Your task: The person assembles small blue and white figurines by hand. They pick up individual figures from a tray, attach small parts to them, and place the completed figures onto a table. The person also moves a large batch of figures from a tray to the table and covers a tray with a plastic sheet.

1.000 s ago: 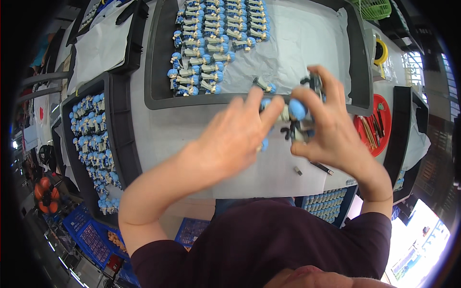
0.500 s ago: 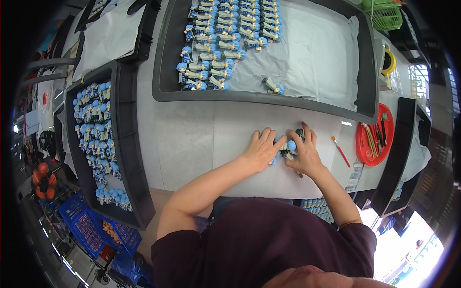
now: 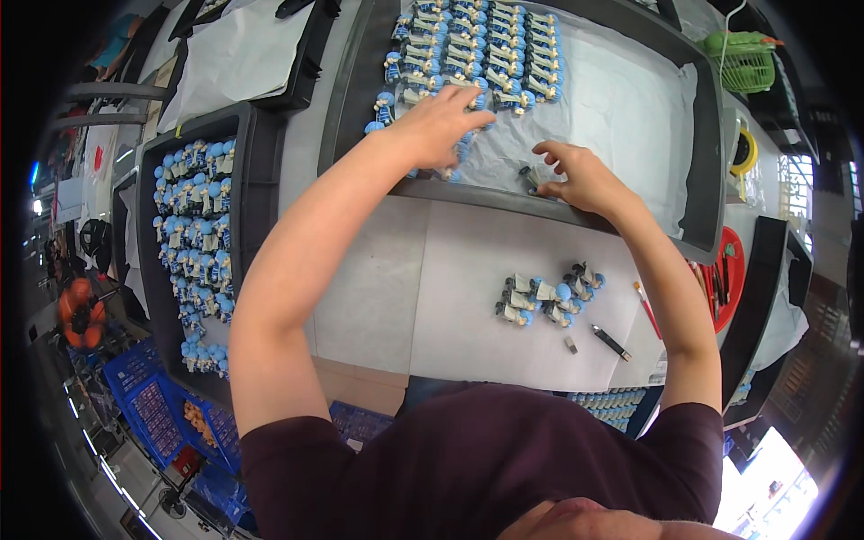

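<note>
My left hand (image 3: 438, 124) is over the left rows of small blue-haired figurines (image 3: 459, 67) lying in the big dark tray (image 3: 504, 196). Its fingers are spread, and they hide the figurines right beneath. At the tray's near side, my right hand (image 3: 580, 178) curves with thumb and fingers apart around a single figurine (image 3: 529, 175), whose head is hidden by the thumb. Contact there is hard to make out. Below the tray, several more figurines (image 3: 549, 292) lie in a loose cluster on the white table sheet (image 3: 459, 315).
Near the cluster lie a black pen-like tool (image 3: 611, 343) and a small grey piece (image 3: 571, 345). A brush (image 3: 646, 309) and a red tray of tools (image 3: 731, 301) are at the right. Another dark tray (image 3: 256, 207) of figurines stands at the left.
Both hands have left the figurines on the table sheet and moved up over the big tray. The cluster, the pen-like tool and the grey piece are now uncovered. The view has shifted slightly.
</note>
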`<state>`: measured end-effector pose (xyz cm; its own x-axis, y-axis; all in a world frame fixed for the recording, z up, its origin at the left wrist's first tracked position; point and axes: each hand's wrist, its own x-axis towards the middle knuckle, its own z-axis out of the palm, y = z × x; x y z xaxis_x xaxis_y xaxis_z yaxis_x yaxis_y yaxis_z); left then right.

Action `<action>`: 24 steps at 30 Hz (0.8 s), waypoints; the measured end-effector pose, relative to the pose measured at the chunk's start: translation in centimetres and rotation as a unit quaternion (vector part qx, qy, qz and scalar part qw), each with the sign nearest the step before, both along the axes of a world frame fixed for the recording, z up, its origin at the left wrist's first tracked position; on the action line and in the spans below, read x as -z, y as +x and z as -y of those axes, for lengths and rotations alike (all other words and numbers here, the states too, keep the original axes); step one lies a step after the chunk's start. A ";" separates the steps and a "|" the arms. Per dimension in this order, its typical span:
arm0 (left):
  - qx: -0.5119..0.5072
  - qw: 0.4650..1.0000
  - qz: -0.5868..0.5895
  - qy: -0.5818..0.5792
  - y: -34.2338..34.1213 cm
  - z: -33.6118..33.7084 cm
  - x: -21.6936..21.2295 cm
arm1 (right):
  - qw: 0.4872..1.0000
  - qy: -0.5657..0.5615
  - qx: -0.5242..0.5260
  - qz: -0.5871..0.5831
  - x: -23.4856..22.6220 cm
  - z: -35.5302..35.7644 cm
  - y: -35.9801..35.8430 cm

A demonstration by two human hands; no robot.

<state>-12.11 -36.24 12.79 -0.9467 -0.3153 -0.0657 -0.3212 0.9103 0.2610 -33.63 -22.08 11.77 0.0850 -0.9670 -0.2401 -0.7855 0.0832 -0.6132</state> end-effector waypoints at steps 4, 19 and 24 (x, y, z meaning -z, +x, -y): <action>0.061 0.984 0.156 -0.063 -0.4 0.5 1.9 | 0.987 0.129 -0.074 -0.068 1.6 2.3 0.3; 0.064 0.976 0.200 -0.050 -0.8 0.3 3.1 | 0.967 -0.202 -0.060 -0.140 3.7 9.2 0.6; 0.069 0.974 0.217 -0.018 -1.2 0.5 3.2 | 0.943 -0.250 -0.064 -0.211 6.0 9.5 1.4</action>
<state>-13.29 -36.75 9.54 -0.8661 -0.1971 -0.4594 -0.2684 0.9587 0.0946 -32.26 -31.56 5.82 0.2071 -0.9565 0.2053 -0.9526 -0.2450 -0.1804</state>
